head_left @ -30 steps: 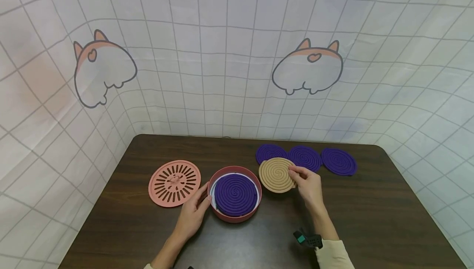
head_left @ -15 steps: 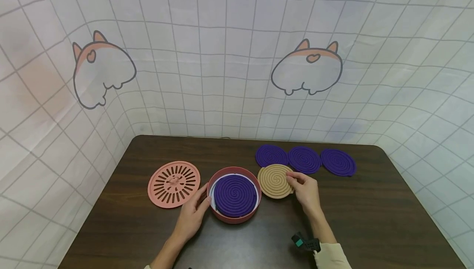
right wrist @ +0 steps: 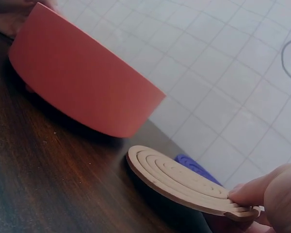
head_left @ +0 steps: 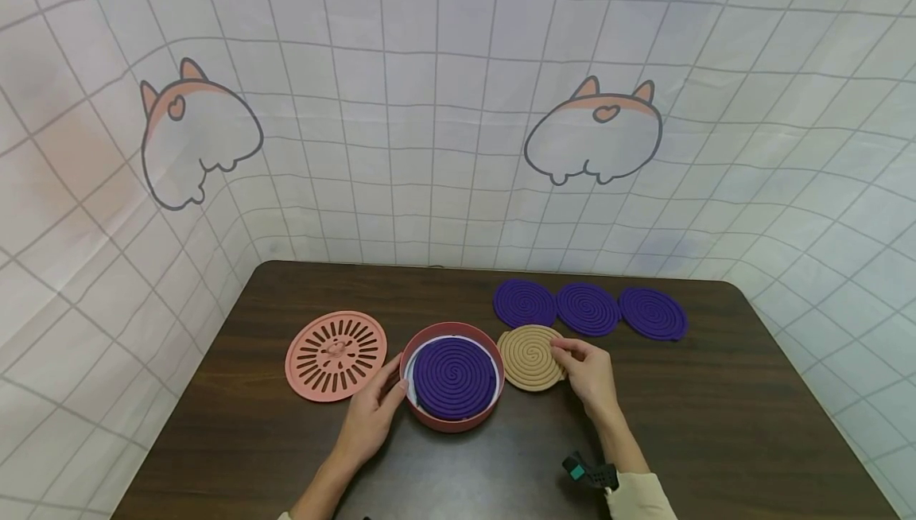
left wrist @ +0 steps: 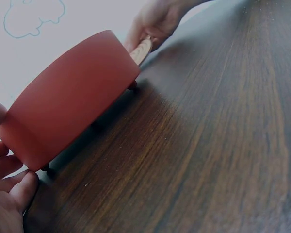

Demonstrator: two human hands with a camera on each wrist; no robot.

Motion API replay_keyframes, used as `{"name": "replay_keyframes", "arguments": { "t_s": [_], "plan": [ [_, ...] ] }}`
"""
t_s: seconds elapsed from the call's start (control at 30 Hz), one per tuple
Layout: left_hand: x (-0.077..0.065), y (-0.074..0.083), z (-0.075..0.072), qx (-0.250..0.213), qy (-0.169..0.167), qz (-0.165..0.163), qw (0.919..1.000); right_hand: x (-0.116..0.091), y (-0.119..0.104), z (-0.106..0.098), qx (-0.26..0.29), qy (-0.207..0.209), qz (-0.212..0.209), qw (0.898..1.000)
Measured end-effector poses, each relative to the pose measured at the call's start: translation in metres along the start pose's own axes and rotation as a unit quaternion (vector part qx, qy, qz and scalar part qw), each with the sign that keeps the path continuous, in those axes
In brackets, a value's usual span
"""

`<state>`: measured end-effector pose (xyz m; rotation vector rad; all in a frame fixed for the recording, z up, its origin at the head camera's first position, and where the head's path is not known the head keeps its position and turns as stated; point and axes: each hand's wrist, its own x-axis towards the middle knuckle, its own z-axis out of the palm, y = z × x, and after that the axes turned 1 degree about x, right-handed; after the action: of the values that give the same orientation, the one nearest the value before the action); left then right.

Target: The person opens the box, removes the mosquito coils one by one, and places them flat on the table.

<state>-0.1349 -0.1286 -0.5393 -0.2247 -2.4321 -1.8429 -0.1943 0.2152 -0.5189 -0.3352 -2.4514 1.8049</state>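
Evidently moulded ware throughout. The red container (head_left: 452,426) is round, straight-walled and matte, on small rounded feet (left wrist: 132,85); a pale liner (head_left: 411,397) rings its interior. Inside lies a purple coil (head_left: 454,378), a flat disc wound like cord in one tight spiral. The tan coil (head_left: 531,358) repeats that pattern, ridged on top, with a thin, smooth edge and a small tab. The pink slotted disc (head_left: 336,356) has radial slits around a raised centre motif.

Hands: apart from each other. The left hand (head_left: 372,413) holds the container's left side, thumb and fingers against the wall. The right hand (head_left: 590,373) pinches the tan coil by its right edge, thumb and fingertips together; the coil sits just right of the container, tilted, with a dark shadow beneath.

Count: container, 1; tan coil, 1; pink disc, 1; purple coils visible, 4, one in the container and three in a row (head_left: 588,309) behind the tan one. Whether more lie under the inner coil cannot be told.

Surface: dark brown wood-grain table (head_left: 730,409) with rounded far corners. Surround: white hanging cloth (head_left: 444,210), gridded with grey lines, slightly rippled, printed with two cartoon animals (head_left: 594,138).
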Motion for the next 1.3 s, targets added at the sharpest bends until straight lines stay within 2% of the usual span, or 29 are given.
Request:
{"name": "replay_keyframes", "arguments": {
  "t_s": [0.3, 0.43, 0.67, 0.9, 1.3],
  "plan": [
    [0.0003, -0.0034, 0.0006, 0.02, 0.005, 0.007, 0.9998, -0.0049, 0.0011, -0.0025, -0.009, -0.007, 0.007, 1.0],
    [0.0006, -0.004, 0.0003, 0.024, 0.006, 0.0, 0.9997, -0.007, 0.0005, -0.0023, -0.012, -0.01, 0.007, 1.0],
    [-0.0003, -0.0031, -0.0001, 0.015, 0.004, -0.006, 0.9999, -0.0074, -0.0002, -0.0033, -0.066, -0.012, -0.015, 0.998],
    [-0.0004, -0.0027, 0.0007, 0.011, 0.002, -0.005, 0.9999, -0.0054, -0.0022, -0.0041, -0.158, 0.013, -0.044, 0.986],
    [-0.0001, -0.0029, 0.0004, 0.018, 0.003, -0.009, 0.9998, -0.0065, -0.004, -0.0056, -0.228, 0.035, -0.068, 0.971]
  ]
}}
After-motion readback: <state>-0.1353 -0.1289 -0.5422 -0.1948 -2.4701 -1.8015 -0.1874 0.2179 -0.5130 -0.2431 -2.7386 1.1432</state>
